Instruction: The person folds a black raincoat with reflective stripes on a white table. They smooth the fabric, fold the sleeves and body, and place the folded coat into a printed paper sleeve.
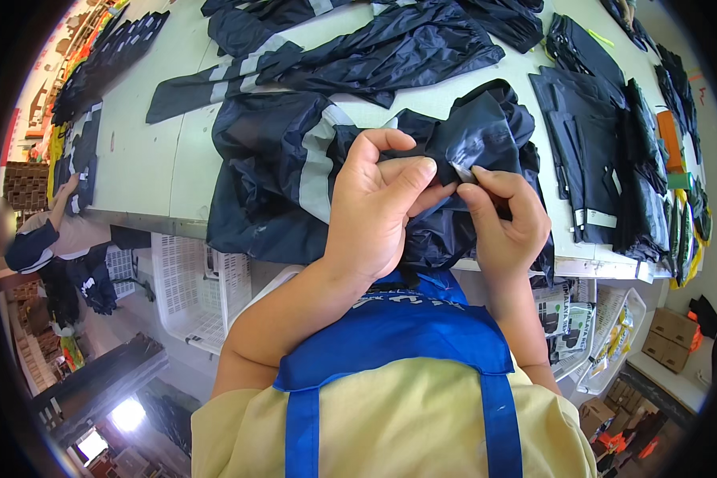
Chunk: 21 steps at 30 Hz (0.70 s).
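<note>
A dark navy jacket (279,171) with grey reflective stripes lies bunched at the near edge of the pale worktable (147,151). My left hand (378,203) grips a fold of its fabric, thumb pressed toward the middle. My right hand (506,219) pinches a small white tag (464,171) on the same fold between thumb and forefinger. Both hands meet over the jacket, close to my chest. I wear a blue apron over a yellow shirt.
More dark striped garments (358,48) are spread across the table behind. Folded dark pieces (605,151) are stacked at the right. White plastic crates (191,295) stand under the table. Another person (52,239) works at the left.
</note>
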### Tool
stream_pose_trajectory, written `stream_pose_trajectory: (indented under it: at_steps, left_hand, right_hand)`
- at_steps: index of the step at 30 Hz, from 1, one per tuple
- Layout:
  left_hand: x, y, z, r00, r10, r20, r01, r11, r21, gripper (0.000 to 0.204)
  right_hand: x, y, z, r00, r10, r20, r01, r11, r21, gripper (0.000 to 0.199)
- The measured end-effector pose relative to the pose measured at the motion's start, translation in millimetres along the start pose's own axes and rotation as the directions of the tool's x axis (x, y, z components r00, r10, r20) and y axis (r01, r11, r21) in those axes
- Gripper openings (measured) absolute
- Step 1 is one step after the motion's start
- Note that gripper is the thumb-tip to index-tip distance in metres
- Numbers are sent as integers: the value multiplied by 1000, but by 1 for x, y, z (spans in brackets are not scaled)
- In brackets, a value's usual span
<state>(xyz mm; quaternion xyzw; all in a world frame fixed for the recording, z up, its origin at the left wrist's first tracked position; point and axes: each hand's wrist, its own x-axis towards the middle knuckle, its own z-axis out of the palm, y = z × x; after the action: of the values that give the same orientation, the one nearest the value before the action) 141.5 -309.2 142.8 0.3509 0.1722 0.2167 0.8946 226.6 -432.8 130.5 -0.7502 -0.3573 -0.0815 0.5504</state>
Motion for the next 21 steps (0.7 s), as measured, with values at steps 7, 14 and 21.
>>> stream_pose_trajectory:
  at_steps: [7,14,21]
  left_hand:
    - [5,-6,-6,999,2,41,-1,1000,-12,20]
    - [9,9,-19,998,-39,46,38,999,24,15]
    - [14,13,-9,988,-67,138,40,981,190,50]
  right_hand:
    - [-5,30,-34,953,258,161,-301,722,623,21]
    - [48,182,-214,703,702,-112,-703,663,-256,28]
    - [104,338,-298,871,199,-449,-489,272,-829,56]
